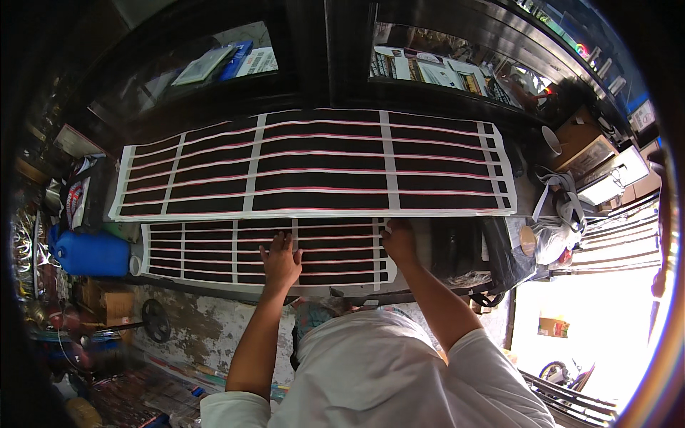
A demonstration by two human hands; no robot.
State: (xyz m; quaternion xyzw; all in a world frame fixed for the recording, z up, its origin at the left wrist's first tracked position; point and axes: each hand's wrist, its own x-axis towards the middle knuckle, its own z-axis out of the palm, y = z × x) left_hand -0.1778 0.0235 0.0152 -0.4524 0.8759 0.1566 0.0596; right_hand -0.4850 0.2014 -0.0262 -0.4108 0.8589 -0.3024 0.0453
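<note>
A smaller printed sheet (207, 251), black panels split by white and thin red lines, lies along the near side of the worktop. My left hand (283, 264) rests on its middle with the fingers spread, holding nothing. At the sheet's right end, my right hand (401, 241) has its fingers bent together by the white margin. A small pale bit shows at those fingertips, too small to name. Just beyond lies a larger stack of similar striped sheets (321, 162), whose front edge runs along the far side of the smaller sheet.
A blue jerrycan (91, 253) stands to the left beside a white cup-like piece (135, 266). Dark plastic-wrapped material (460, 246) lies right of my right hand. Farther right are a bundle of grey straps (560, 196) and a white cup (551, 140). A glass-fronted dark cabinet (328, 85) backs the worktop.
</note>
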